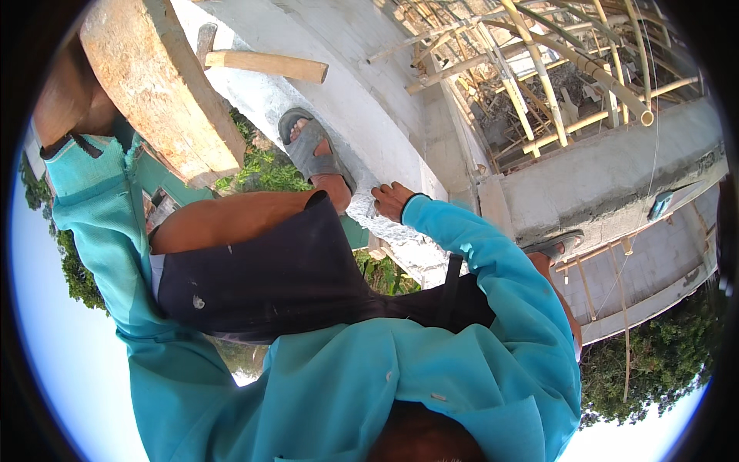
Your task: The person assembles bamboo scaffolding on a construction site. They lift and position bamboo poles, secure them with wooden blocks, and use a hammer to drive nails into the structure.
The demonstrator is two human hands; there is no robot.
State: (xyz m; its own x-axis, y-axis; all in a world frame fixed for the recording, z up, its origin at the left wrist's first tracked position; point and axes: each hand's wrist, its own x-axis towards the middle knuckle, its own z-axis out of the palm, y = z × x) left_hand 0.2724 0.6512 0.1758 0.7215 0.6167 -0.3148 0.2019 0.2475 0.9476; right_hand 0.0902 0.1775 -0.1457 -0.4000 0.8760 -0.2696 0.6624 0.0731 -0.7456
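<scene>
A thick, pale wooden board (158, 88) stands large at the upper left, raised near my view. My left hand (68, 96) is at its left side and seems to grip it; motion blurs the hand and its fingers are mostly hidden. My right hand (392, 202) rests at the rough, chipped edge of the concrete ledge (366, 142). Its fingers are curled down against the concrete, and whatever may lie between them is too small to make out. Beyond the board, a hammer (265, 65) with a wooden handle and a dark head lies on the ledge.
My sandalled left foot (312, 146) is on the ledge; the other foot (560, 245) stands on concrete at the right. Bamboo scaffolding (539, 77) fills the upper right beside a grey concrete beam (608, 173). Green plants (262, 162) show far below the ledge, through gaps.
</scene>
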